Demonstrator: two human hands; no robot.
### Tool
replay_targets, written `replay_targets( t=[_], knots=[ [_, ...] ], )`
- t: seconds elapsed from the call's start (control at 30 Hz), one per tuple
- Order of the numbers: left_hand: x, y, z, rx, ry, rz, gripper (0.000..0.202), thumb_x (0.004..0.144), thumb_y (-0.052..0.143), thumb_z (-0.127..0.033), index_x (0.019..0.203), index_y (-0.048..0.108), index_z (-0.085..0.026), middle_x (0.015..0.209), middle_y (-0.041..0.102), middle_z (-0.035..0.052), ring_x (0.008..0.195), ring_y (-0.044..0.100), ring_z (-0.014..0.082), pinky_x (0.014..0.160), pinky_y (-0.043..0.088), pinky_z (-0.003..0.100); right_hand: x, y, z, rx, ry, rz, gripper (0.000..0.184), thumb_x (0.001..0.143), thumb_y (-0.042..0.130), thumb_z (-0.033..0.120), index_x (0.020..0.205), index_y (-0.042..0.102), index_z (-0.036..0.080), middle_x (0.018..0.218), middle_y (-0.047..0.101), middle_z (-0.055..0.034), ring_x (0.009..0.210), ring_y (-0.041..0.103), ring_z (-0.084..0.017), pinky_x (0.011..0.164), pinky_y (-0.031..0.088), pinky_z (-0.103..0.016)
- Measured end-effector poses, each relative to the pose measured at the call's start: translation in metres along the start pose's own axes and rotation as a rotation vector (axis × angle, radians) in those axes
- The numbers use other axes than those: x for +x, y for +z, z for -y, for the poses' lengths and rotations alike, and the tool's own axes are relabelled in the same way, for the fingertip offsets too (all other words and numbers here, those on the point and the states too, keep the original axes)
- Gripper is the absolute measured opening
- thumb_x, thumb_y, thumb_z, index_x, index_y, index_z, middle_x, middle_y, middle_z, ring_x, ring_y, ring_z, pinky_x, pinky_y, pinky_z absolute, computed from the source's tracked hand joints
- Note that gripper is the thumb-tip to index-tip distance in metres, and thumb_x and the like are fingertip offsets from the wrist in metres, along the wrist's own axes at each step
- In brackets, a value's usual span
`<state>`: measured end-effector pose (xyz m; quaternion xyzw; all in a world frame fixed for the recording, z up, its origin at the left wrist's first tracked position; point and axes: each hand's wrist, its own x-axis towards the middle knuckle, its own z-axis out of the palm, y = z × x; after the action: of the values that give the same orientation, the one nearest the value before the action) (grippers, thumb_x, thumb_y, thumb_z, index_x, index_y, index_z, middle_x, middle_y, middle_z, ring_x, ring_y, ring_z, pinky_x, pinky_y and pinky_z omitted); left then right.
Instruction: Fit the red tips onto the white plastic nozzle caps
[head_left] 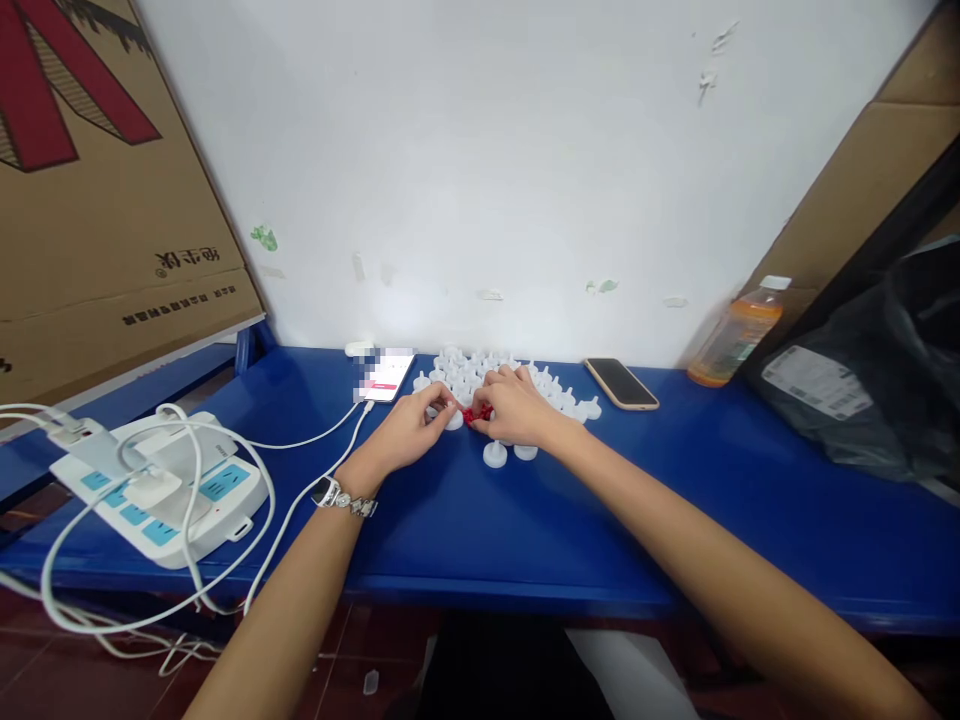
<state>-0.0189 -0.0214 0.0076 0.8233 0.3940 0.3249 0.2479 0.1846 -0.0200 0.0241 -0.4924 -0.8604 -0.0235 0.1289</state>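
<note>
My left hand point(412, 428), with a watch and a metal bracelet at its wrist, pinches at a white plastic disc with a thin stem point(454, 421). Right beside it, my right hand point(516, 408) is curled down over small red pieces point(469, 416), its fingertips pressed together among them; their exact shape is too small to make out. Behind both hands spreads a cluster of similar white stemmed discs point(553, 388), stems up. In front of my right hand stand two more, one white disc point(495, 456) and another point(526, 453) partly under the palm.
A lit phone point(388, 375) on a cable lies left of the discs, a dark-screened phone point(621, 384) right. White power strip point(161, 490) with looped cables occupies the blue table's point(480, 540) left end. An orange drink bottle point(739, 332) and dark plastic bag point(847, 370) stand right.
</note>
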Motion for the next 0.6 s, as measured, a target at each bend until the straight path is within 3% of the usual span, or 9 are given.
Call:
replay_targets(
  t=[0.17, 0.27, 0.33, 0.43, 0.5, 0.6],
  knots=[
    [0.000, 0.002, -0.004, -0.018, -0.036, 0.024, 0.025, 0.098, 0.041, -0.042, 0.098, 0.055, -0.022, 0.085, 0.064, 0.0011, 0.073, 0.059, 0.0168, 0.069, 0.045, 0.030, 0.000, 0.005, -0.002, 0.007, -0.003, 0.007, 0.010, 0.083, 0.064, 0.026, 0.082, 0.072, 0.020, 0.093, 0.063, -0.0099, 0.096, 0.050, -0.026, 0.087, 0.030, -0.042],
    [0.001, 0.006, -0.004, 0.001, -0.027, -0.003, 0.027, 0.100, 0.037, -0.042, 0.097, 0.054, -0.021, 0.085, 0.062, 0.0017, 0.076, 0.058, 0.0177, 0.073, 0.045, 0.032, -0.003, 0.004, -0.006, 0.083, 0.012, -0.059, 0.008, 0.081, 0.063, 0.022, 0.079, 0.070, 0.019, 0.089, 0.065, -0.0087, 0.095, 0.052, -0.026, 0.088, 0.032, -0.042],
    [0.002, 0.011, -0.004, 0.025, 0.013, -0.042, 0.030, 0.102, 0.032, -0.040, 0.098, 0.054, -0.021, 0.089, 0.060, 0.0031, 0.083, 0.057, 0.0186, 0.079, 0.045, 0.033, -0.007, 0.002, -0.009, 0.259, 0.050, -0.146, 0.005, 0.079, 0.062, 0.020, 0.079, 0.067, 0.018, 0.086, 0.066, -0.0066, 0.090, 0.055, -0.023, 0.085, 0.038, -0.040],
    [0.004, 0.021, -0.008, 0.029, 0.066, -0.075, 0.034, 0.103, 0.025, -0.039, 0.094, 0.053, -0.021, 0.091, 0.057, 0.0041, 0.087, 0.056, 0.0191, 0.084, 0.043, 0.034, -0.014, 0.000, -0.013, 0.714, 0.105, -0.209, 0.009, 0.080, 0.063, 0.024, 0.085, 0.065, 0.018, 0.080, 0.069, -0.0037, 0.075, 0.061, -0.017, 0.072, 0.046, -0.032],
    [0.003, 0.026, -0.012, 0.012, 0.077, -0.067, 0.035, 0.104, 0.024, -0.041, 0.090, 0.050, -0.021, 0.086, 0.056, 0.0028, 0.082, 0.055, 0.0185, 0.081, 0.043, 0.034, -0.019, -0.001, -0.012, 0.975, 0.125, -0.215, 0.017, 0.081, 0.066, 0.033, 0.086, 0.066, 0.017, 0.076, 0.070, -0.0035, 0.068, 0.063, -0.016, 0.065, 0.048, -0.029],
    [0.000, 0.029, -0.020, -0.007, 0.053, -0.028, 0.029, 0.103, 0.029, -0.043, 0.096, 0.047, -0.022, 0.080, 0.056, -0.0009, 0.069, 0.054, 0.0157, 0.071, 0.042, 0.030, -0.027, -0.002, -0.008, 1.150, 0.155, -0.299, 0.028, 0.079, 0.071, 0.044, 0.083, 0.070, 0.016, 0.068, 0.068, -0.0022, 0.061, 0.060, -0.014, 0.059, 0.047, -0.027]
  ],
)
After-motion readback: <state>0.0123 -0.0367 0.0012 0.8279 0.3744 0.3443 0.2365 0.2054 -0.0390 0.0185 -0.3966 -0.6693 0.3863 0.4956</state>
